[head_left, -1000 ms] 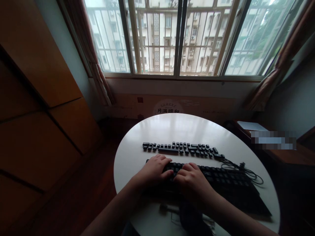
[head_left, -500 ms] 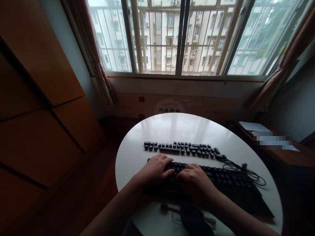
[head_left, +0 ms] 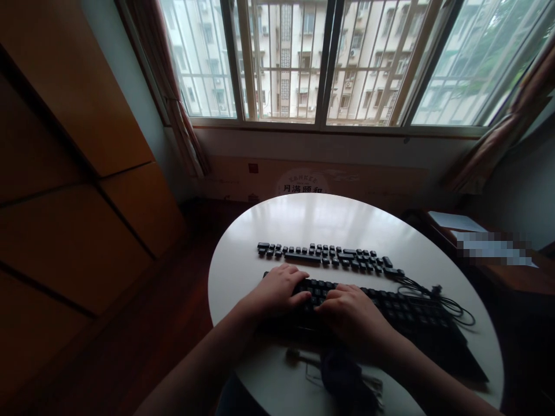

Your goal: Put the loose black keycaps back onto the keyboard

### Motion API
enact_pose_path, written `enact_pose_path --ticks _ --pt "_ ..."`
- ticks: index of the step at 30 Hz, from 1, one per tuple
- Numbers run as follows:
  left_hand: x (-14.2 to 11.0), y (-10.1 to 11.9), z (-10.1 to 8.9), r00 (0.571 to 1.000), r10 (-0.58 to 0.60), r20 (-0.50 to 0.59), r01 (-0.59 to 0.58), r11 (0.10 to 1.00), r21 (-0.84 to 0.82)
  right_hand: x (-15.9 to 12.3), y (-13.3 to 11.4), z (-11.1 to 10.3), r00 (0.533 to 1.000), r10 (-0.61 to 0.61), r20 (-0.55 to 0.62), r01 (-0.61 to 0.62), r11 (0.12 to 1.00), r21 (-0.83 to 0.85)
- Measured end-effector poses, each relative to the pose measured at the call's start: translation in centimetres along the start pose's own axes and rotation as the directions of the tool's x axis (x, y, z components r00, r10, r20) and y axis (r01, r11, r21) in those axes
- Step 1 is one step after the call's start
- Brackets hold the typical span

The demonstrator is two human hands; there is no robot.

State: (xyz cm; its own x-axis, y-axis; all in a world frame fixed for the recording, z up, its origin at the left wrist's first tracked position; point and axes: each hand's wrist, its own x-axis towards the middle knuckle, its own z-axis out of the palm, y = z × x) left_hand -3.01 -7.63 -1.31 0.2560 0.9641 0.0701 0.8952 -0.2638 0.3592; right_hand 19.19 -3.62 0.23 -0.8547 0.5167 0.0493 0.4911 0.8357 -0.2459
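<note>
A black keyboard (head_left: 420, 315) lies across the round white table (head_left: 299, 216). My left hand (head_left: 280, 289) rests palm down over its left part, fingers stretched out and thumb pointing inward. Just to the right, my right hand (head_left: 347, 309) is closed, its fingers curled down at the keys near the left thumb. What its fingertips hold, if anything, is hidden. Behind the keyboard, loose black keycaps (head_left: 347, 255) are laid out in rows, including a long space bar (head_left: 302, 257). Both forearms cover parts of the keyboard's front edge.
A coiled black cable (head_left: 455, 309) lies at the table's right. Near the front edge are a small brush (head_left: 295, 355) and a dark, blurred object (head_left: 347, 384). A wooden cabinet (head_left: 130, 202) stands left; papers (head_left: 457, 221) lie on a side surface at right.
The whole view has shifted slightly, so the table sits a little further right. My right hand has moved slightly away from the left thumb, showing more keys between them. My left hand stays put.
</note>
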Motion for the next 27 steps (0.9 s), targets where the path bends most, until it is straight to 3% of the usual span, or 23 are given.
enact_pose_path --ticks 6,9,13,17,23,27 --pt "0.1 0.0 0.3 1.000 -0.006 -0.009 0.006 1.000 0.019 -0.3 0.0 -0.5 0.996 0.059 0.070 -0.063 0.997 0.048" --pt "0.1 0.0 0.3 1.000 -0.015 -0.009 0.015 1.000 0.024 -0.3 0.0 -0.3 0.996 0.073 0.050 -0.077 0.993 0.085" --pt "0.1 0.1 0.3 1.000 -0.021 -0.011 0.021 0.999 0.032 0.2 1.3 0.0 0.989 0.086 -0.118 -0.063 0.980 0.187" --pt "0.1 0.3 0.2 1.000 -0.030 0.003 0.030 0.999 0.039 0.3 4.0 -0.5 0.926 0.183 -0.330 -0.080 0.950 0.302" --pt "1.1 1.0 -1.4 0.988 -0.072 0.140 0.067 0.997 0.040 0.5 5.9 -0.8 0.886 0.255 -0.388 -0.111 0.928 0.356" --pt "3.2 2.5 -3.1 0.952 -0.102 0.290 0.052 0.983 0.177 0.9 5.6 -0.1 0.887 0.244 -0.391 -0.101 0.931 0.352"
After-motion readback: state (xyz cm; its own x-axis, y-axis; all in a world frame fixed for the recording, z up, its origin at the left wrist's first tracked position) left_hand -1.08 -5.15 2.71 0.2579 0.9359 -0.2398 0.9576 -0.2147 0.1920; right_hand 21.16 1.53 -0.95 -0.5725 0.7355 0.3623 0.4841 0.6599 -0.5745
